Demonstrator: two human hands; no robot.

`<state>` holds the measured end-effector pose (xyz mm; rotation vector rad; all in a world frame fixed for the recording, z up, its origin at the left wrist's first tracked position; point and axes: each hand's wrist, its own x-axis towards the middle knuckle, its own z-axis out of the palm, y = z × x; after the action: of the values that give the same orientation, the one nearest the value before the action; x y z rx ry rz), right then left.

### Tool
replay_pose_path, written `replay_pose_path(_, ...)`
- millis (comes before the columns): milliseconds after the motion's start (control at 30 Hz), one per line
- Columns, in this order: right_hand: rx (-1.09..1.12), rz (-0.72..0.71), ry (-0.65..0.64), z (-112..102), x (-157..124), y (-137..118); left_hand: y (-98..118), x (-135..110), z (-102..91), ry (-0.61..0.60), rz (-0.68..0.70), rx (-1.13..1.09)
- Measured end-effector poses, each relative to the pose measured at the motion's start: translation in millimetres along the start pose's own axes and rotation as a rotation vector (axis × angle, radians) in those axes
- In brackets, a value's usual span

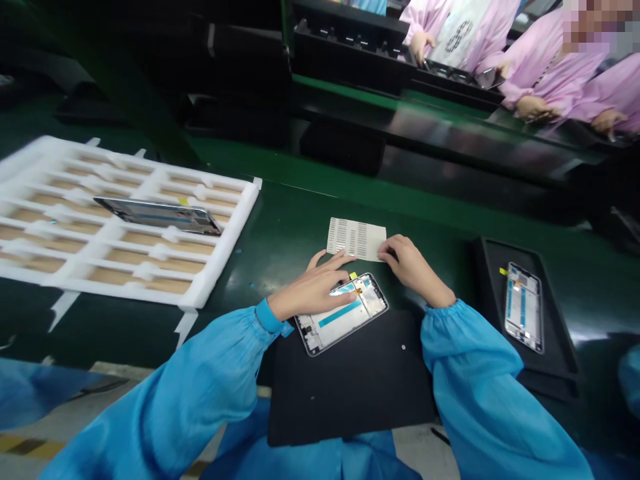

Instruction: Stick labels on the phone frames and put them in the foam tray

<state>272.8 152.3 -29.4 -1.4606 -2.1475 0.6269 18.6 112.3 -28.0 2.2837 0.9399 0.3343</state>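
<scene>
A phone screen frame (340, 313), silvery inside with a blue strip and a yellow tab, lies slanted at the upper edge of a black mat. My left hand (320, 287) lies over its upper left part, thumb on the frame and fingers spread out toward a pale sheet of small strip stickers (370, 240). Those fingertips reach the sheet's lower edge. At the sheet's right edge, my right hand (407, 263) has thumb and forefinger pinched together on the corner. Whether a loose sticker is between them is too small to tell.
On the left stands a white foam tray (220, 267) with slots and a phone frame (165, 215) propped on it. To the right, a black tray (555, 320) holds another phone frame (523, 307). The black mat (350, 393) overhangs the bench's front edge. Co-workers in pink sleeves (545, 73) sit opposite.
</scene>
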Motion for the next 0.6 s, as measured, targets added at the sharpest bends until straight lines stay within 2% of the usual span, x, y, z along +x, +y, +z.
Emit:
replay_pose_path(200,0.209,0.04,0.092,7,-15,11,1,1,-1.1,-0.018,-0.012,0.014)
replay_pose_path(333,0.45,0.12,0.287,3,-22,14,1,1,-1.1,-0.029,-0.015,0.009)
replay_pose_path(467,0.888,0.273,0.482,-7,-30,-1,0,1,-0.3,-0.018,0.003,0.023)
replay_pose_path(533,0.996,0.312,0.5,-13,-40,-14,3,1,-3.1,0.008,0.019,0.06)
replay_pose_path(600,1.016,0.337,0.462,-18,-56,-29,12,-1,-9.3,0.026,0.026,0.075)
